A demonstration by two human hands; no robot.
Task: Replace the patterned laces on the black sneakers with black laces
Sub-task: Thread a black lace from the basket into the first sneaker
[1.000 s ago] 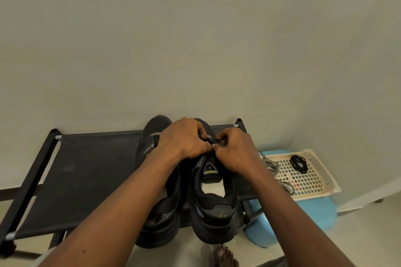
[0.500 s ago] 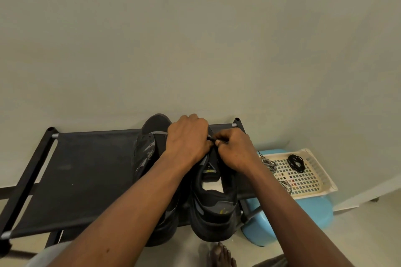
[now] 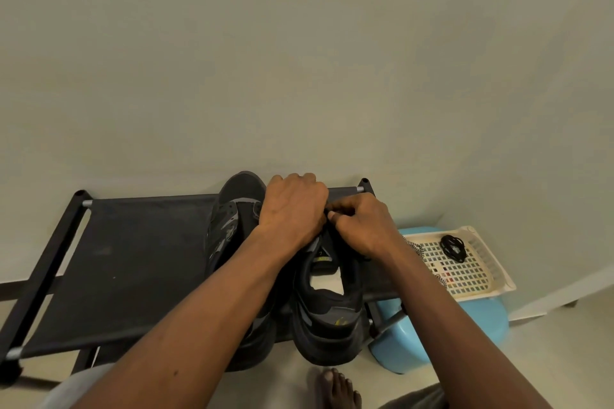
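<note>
**Item:** sneaker in work [image 3: 329, 319], black, on the right end of the rack [image 3: 133, 259], heel overhanging the rack's near edge. The second sneaker [image 3: 239, 209] sits just beside it, toward the rack's middle.

**Hands:** the right hand [image 3: 362, 226] pinches a black lace [image 3: 332, 208] between thumb and forefinger. The left hand [image 3: 292, 206] is clenched over the lacing area; what it grasps I cannot tell.

**Stock:** patterned laces [image 3: 415, 247] and a spare black lace [image 3: 452, 248], coiled, lie in the basket [image 3: 478, 239] on the stool [image 3: 481, 322], right of the rack.

**Handling, as I judge it:** steady the upper with the left hand, feed the tip straight through, keep the lace flat and draw both ends even.

**Not visible:** the eyelets, the lace tip and the rows threaded so far are all under the knuckles. The second sneaker's lacing is largely behind the forearm.
</note>
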